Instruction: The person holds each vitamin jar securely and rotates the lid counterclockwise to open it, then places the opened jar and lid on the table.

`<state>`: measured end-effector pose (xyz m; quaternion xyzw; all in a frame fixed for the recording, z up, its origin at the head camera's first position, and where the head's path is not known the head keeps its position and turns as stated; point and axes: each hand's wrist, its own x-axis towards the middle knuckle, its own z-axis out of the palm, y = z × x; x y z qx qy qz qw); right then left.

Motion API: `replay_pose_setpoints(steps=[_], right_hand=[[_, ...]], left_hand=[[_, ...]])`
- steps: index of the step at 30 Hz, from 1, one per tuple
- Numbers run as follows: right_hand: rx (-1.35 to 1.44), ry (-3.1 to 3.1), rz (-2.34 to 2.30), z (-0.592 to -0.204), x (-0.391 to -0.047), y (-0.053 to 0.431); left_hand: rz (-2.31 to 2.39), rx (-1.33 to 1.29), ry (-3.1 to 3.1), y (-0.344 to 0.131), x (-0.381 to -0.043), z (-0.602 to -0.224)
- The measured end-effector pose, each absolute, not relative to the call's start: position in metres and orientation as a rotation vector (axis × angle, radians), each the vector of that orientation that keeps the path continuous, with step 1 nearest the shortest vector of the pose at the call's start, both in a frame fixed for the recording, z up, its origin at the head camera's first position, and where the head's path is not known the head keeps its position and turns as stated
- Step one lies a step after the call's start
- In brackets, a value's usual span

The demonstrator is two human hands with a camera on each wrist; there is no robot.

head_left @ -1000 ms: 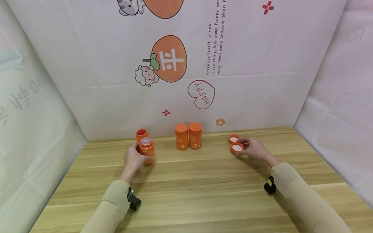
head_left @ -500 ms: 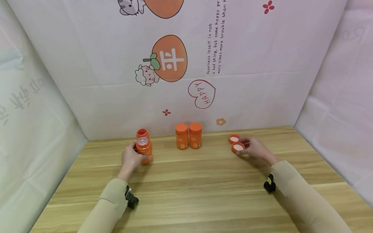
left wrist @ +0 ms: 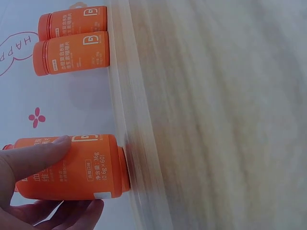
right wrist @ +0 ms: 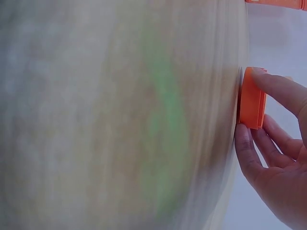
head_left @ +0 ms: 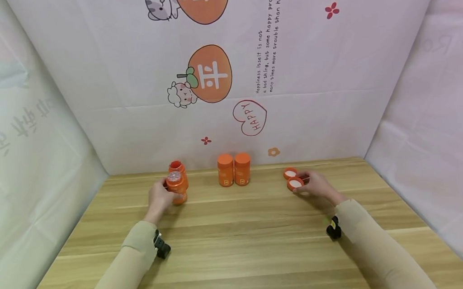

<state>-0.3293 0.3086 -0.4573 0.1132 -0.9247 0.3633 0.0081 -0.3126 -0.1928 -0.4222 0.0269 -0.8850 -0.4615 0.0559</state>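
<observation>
My left hand (head_left: 159,199) grips an orange pill bottle (head_left: 176,185) with thumb and fingers round its sides. Its top shows shiny and silvery, with no cap on. Right behind it is a second uncapped orange bottle (head_left: 177,164), its mouth red inside and its lower body partly hidden. In the left wrist view the held bottle (left wrist: 79,167) stands upright, its base right at the tabletop. On the right, my right hand (head_left: 318,185) pinches an orange cap (head_left: 295,183) by its edge, white inside facing up. Another upturned cap (head_left: 289,172) lies just behind.
Two capped orange bottles (head_left: 226,170) stand side by side at the back middle of the wooden table (head_left: 239,243). A printed white sheet (head_left: 141,138) rises behind the table, with white sheets at both sides.
My left hand has moved a little to the left with the pill bottle, bringing it in front of the second uncapped one. My right hand and the cap are almost still.
</observation>
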Motion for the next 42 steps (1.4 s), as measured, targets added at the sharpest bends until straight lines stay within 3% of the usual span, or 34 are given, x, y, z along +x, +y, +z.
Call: replay_pose_setpoints(steps=[42], right_hand=[[0.312, -2.920, 1.095, -0.4540, -0.3304, 0.3074]], left_hand=[[-1.279, 0.116, -2.758, -0.1980, -0.3181, -0.4259]])
